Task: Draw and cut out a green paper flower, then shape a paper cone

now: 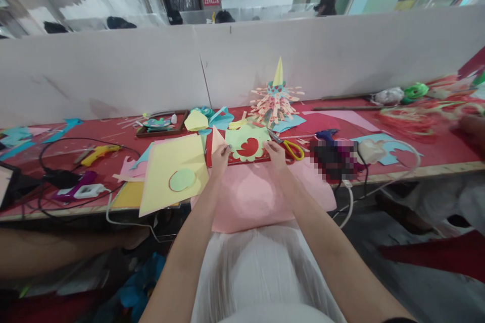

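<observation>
A pale green sheet of paper (237, 135) with a scalloped edge and a cut-out opening is held over the table in front of me. Red shows through its opening. My left hand (220, 158) pinches the sheet at its left edge, beside a pink pointed paper piece (217, 138). At the opposite edge, my right hand (276, 154) has its fingers closed on the same sheet. Scissors with yellow handles (294, 150) lie just right of that hand. Pink paper (250, 202) hangs over the table's front edge beneath my wrists.
Behind the sheet stands a layered paper cone decoration (278, 97). Yellow sheets (159, 171) with a green paper circle (182, 180) lie left. A yellow glue gun (99, 155), a wooden tray (162, 131) and loose cables share the table. Another person's hand (472, 128) shows far right.
</observation>
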Available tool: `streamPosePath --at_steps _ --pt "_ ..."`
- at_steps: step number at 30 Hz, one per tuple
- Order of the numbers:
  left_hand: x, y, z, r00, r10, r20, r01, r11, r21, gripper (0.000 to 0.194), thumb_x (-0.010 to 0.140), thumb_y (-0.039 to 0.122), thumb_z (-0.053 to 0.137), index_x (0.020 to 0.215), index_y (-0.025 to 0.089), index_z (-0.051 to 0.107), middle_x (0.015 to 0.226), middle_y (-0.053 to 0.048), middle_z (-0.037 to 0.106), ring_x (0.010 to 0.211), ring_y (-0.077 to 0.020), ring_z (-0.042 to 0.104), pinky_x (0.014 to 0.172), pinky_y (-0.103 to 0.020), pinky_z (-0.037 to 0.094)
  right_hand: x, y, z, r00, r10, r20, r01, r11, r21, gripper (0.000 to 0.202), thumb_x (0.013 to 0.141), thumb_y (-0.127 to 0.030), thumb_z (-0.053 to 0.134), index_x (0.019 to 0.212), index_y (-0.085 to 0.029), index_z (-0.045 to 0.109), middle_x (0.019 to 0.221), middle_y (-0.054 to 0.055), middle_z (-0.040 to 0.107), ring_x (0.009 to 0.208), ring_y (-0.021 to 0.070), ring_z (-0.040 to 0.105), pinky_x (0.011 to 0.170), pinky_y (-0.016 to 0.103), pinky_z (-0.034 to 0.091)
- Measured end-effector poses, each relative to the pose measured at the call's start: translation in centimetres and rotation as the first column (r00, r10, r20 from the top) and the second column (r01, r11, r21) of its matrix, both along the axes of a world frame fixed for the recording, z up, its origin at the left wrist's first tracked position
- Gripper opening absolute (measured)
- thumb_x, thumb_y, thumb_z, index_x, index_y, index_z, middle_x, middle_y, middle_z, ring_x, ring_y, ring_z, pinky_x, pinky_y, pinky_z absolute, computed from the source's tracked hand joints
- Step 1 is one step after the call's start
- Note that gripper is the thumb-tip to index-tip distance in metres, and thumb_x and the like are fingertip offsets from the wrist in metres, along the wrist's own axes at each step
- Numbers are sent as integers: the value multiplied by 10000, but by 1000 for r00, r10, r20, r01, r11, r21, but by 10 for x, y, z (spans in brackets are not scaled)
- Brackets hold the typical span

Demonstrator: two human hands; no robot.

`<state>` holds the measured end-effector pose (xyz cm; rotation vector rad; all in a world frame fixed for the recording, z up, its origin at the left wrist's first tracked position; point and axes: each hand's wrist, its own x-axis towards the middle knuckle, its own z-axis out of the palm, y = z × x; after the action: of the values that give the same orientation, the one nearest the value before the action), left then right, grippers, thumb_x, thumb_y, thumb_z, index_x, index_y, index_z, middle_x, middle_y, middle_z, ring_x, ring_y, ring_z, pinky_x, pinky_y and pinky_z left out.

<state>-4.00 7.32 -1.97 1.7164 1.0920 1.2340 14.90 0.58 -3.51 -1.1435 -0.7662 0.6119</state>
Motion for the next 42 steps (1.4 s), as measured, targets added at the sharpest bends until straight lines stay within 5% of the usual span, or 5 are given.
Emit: streamPosePath --at_steps 17,42 --pt "0 9 -6 998 -8 67 13 997 -70 250 800 410 508 836 183 608 811 -40 646 744 -174 639 634 -266 504 3 2 -6 999 -37 -12 36 998 -42 390 562 -503 730 761 -174 671 808 40 677 772 190 595 740 328 495" --pt "-2 -1 2 1000 0 8 0 1000 22 236 813 396 522 819 179 615 812 -38 654 738 -159 618 664 -248 479 0 1 -3 999 -45 -30 43 997 -63 462 539 -513 732 799 -138 659 821 61 669 774 185 595 698 301 483"
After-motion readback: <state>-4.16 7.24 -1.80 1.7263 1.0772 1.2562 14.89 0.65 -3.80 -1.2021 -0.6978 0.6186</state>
